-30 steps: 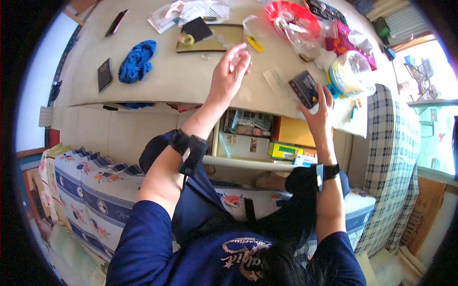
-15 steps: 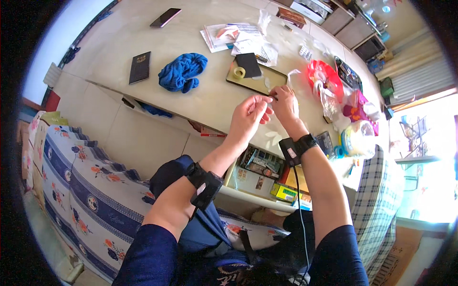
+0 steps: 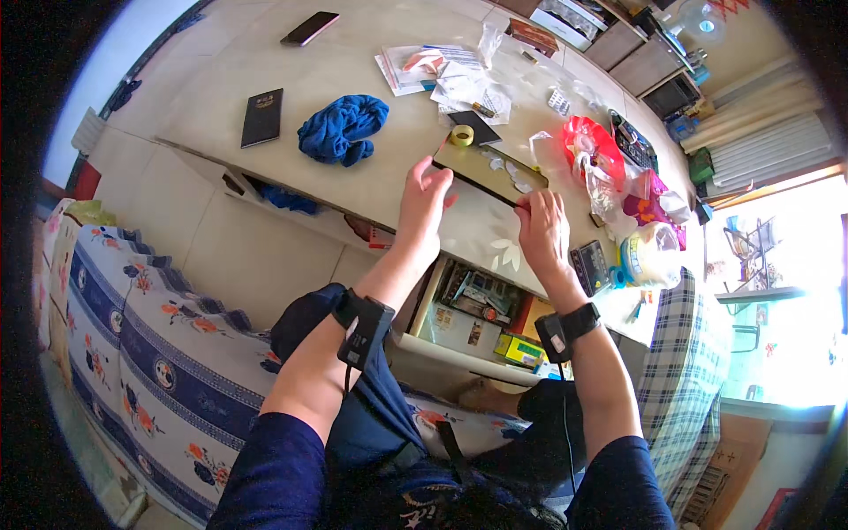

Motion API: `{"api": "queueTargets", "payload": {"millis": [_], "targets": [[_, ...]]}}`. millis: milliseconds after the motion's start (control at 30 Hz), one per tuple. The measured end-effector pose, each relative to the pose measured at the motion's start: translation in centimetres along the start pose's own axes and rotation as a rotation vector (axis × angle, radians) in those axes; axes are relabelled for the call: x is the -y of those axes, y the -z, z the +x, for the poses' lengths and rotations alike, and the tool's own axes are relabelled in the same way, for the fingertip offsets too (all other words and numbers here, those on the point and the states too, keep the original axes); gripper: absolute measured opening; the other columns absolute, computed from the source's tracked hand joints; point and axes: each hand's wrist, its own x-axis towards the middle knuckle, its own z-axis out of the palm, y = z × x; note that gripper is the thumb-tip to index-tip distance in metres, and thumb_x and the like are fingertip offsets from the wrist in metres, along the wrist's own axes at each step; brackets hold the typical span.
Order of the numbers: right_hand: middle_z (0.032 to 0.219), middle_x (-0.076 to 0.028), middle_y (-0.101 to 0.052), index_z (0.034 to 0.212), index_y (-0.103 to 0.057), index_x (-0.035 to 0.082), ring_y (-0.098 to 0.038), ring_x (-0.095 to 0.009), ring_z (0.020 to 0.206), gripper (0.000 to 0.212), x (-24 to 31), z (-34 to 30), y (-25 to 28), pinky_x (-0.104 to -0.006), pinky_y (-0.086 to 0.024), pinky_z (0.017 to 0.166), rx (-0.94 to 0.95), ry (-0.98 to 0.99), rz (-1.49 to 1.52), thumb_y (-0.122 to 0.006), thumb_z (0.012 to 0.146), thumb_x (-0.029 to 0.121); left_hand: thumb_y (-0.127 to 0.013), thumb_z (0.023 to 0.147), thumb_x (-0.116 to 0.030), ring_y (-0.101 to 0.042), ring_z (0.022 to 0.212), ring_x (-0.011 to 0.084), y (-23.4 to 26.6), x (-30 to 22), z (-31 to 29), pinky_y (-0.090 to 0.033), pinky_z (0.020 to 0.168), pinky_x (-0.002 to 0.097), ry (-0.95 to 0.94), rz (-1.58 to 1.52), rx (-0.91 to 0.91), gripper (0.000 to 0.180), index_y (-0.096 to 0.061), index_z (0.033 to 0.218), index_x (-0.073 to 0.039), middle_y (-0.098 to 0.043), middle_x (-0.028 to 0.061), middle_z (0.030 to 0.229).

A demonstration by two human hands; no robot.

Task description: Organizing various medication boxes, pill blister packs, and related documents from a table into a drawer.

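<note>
A shallow olive tray [image 3: 481, 168] with a dark rim is on the table in front of me. My left hand [image 3: 422, 205] closes on its near left corner. At the near right corner my right hand [image 3: 544, 231] pinches the rim, fingertips over the edge. A roll of yellowish tape [image 3: 461, 135] stands at the tray's left end, and several pale scraps [image 3: 521, 177] lie toward its right end. By the far side is a flat black square [image 3: 478, 127]; whether it touches the tray I cannot tell.
Left on the table [image 3: 225, 71] lie a blue cloth [image 3: 340, 131], a black booklet [image 3: 262, 117] and a phone [image 3: 310, 28]. Papers [image 3: 442, 71] are behind the tray. A red plastic bag [image 3: 592, 150] and a jar [image 3: 652, 254] stand right. Below, an open drawer [image 3: 442, 340] juts out.
My hands were close together over the tray's near right end. They have moved apart, one to each near corner. The tape roll and black square now sit differently against the tray.
</note>
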Motion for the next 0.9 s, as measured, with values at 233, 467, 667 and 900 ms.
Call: {"api": "queueTargets", "payload": {"millis": [233, 467, 667, 900], "targets": [[0.084, -0.009, -0.054, 0.084, -0.058, 0.006, -0.051, -0.03, 0.082, 0.011, 1.3, -4.7, 3.7, -0.04, -0.044, 0.071, -0.007, 0.031, 0.006, -0.065, 0.076, 0.006, -0.061, 0.09, -0.034, -0.057, 0.097, 0.0154, -0.3, -0.6, -0.6, -0.052, 0.079, 0.0342, 0.226, -0.078, 0.132, 0.047, -0.046, 0.127, -0.009, -0.056, 0.0039, 0.112], [0.087, -0.012, -0.058, 0.094, -0.063, 0.003, -0.058, -0.029, 0.075, 0.022, 0.6, -5.6, 7.1, -0.0371, -0.048, 0.068, 0.08, -0.235, 0.257, -0.07, 0.074, 0.005, -0.049, 0.097, -0.023, -0.062, 0.095, 0.0147, -1.2, 1.0, -1.7, -0.055, 0.074, 0.0352, 0.3, 0.084, 0.199, 0.03, -0.051, 0.124, -0.009, -0.061, 0.004, 0.108], [0.092, -0.017, -0.06, 0.1, -0.061, 0.002, -0.061, -0.034, 0.082, 0.033, -3.6, -4.5, 5.6, -0.0396, -0.05, 0.072, 0.233, -0.342, 0.232, -0.072, 0.07, 0.005, -0.05, 0.097, -0.021, -0.059, 0.092, 0.0122, -1.7, 3.6, -1.7, -0.05, 0.077, 0.0313, 0.326, 0.137, 0.211, 0.03, -0.053, 0.123, -0.006, -0.061, 0.0037, 0.104], [0.082, -0.016, -0.062, 0.086, -0.057, 0.001, -0.061, -0.034, 0.077, 0.028, -5.3, -7.4, 5.4, -0.0403, -0.049, 0.069, 0.352, -0.238, 0.151, -0.075, 0.065, 0.006, -0.051, 0.096, -0.016, -0.055, 0.09, 0.0127, -1.6, 5.7, -2.9, -0.045, 0.083, 0.0288, 0.338, 0.207, 0.224, 0.029, -0.055, 0.119, 0.001, -0.061, 0.0062, 0.1]]}}
